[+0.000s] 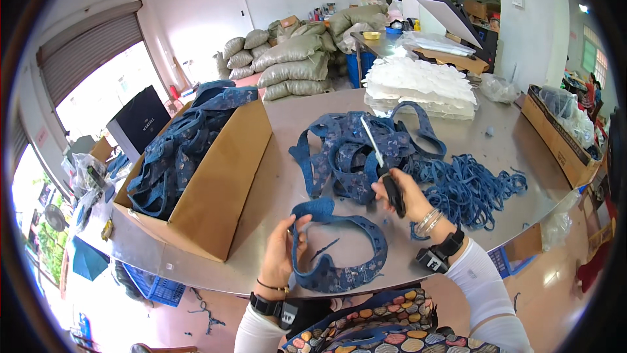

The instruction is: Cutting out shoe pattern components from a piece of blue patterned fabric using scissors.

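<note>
My left hand (282, 252) pinches one end of a blue patterned denim strip (353, 278), which curls in a loop on the table's near edge. A thin dark scrap lies inside the loop. In my right hand (411, 196) are black-handled scissors (393, 193), seen nearly edge-on, their slim silver blades pointing up and away. Behind the blades rests a heap of patterned denim strips (356, 150). Just right of my right hand spreads a tangle of narrow blue trimmings (473, 190).
A cardboard box (222, 203) full of denim strips stands on the metal table (274, 176) at left. White stacked sheets (421, 88) sit at the far side. Another box (562, 137) with plastic bags is at right. Stuffed sacks (297, 69) are piled beyond. Blue crates (153, 284) stand below.
</note>
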A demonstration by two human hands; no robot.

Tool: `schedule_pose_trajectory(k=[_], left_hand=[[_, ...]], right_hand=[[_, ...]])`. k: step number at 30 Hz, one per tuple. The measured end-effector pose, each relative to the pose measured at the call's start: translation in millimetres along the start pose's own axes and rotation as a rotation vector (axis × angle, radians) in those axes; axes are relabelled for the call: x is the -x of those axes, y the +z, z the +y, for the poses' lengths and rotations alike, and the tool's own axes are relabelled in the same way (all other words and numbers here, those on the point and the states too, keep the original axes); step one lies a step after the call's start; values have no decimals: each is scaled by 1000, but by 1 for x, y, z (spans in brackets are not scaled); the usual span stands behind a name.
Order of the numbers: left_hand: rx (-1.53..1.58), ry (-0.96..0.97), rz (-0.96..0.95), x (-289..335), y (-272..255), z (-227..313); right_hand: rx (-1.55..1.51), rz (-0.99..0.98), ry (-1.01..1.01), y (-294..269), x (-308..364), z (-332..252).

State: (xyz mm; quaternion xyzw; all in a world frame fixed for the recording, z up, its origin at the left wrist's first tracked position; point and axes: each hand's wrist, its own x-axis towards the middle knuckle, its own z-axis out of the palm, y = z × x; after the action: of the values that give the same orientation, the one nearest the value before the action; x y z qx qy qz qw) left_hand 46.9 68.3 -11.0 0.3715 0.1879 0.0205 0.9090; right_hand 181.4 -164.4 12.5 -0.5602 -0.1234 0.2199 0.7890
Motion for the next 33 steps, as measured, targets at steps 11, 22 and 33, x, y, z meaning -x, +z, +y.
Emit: schedule_pose_trajectory(k=[11, 22, 33], left_hand=[[-18, 176, -82, 49, 42, -2], [-304, 627, -172, 81, 62, 13], [-730, 739, 44, 94, 55, -16]], right_hand=[[167, -311, 121, 37, 30, 25], [94, -263, -7, 17, 30, 11], [3, -196, -2, 5, 31, 32]])
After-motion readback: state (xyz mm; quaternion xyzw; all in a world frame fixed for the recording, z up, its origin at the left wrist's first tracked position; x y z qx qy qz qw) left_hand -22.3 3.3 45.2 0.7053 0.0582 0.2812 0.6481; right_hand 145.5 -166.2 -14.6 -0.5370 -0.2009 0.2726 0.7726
